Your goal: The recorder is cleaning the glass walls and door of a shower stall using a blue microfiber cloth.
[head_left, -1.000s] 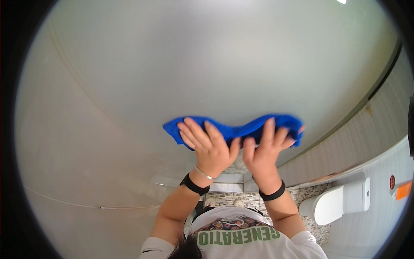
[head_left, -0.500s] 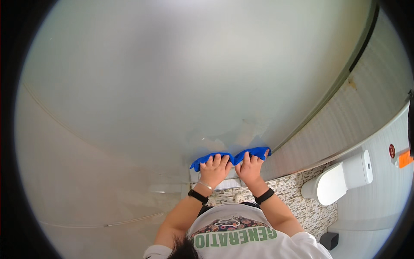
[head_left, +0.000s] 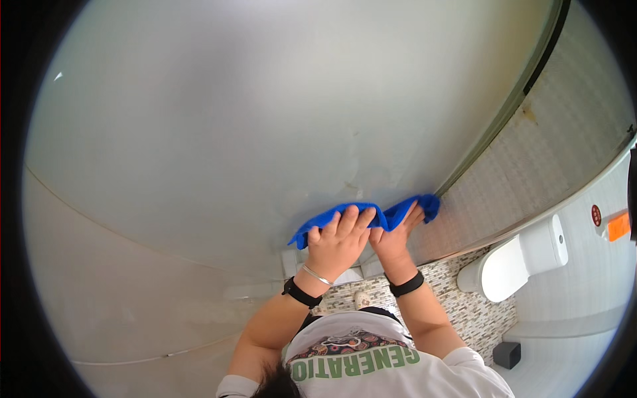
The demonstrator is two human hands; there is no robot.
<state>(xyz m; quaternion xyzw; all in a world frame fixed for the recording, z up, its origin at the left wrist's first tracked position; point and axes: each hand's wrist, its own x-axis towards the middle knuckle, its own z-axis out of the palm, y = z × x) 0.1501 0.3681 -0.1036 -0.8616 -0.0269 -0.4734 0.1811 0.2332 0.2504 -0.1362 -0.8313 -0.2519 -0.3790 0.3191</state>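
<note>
A blue cloth (head_left: 397,212) lies bunched and wavy against a large pale frosted panel (head_left: 265,132). My left hand (head_left: 335,249) holds the cloth's left part to the surface, fingers stretched over it. Beside it, my right hand (head_left: 395,244) grips the right part, whose end touches the corner where the panel meets a grey striped wall. Some right fingertips are partly covered by the cloth. Faint streaks and a reflection show on the panel just above the cloth. Each wrist has a black band, and the left also a silver bangle.
The grey striped wall (head_left: 517,166) runs close along my right. A white toilet (head_left: 507,268) stands to the right on mosaic-tiled floor (head_left: 431,285). A dark box-shaped bin (head_left: 507,355) is near the lower right. An orange item (head_left: 618,227) hangs on the right wall.
Both hands have moved up the panel with the cloth, the right one also slightly rightward. The cloth's right end has come to the corner by the striped wall. The view has shifted a little.
</note>
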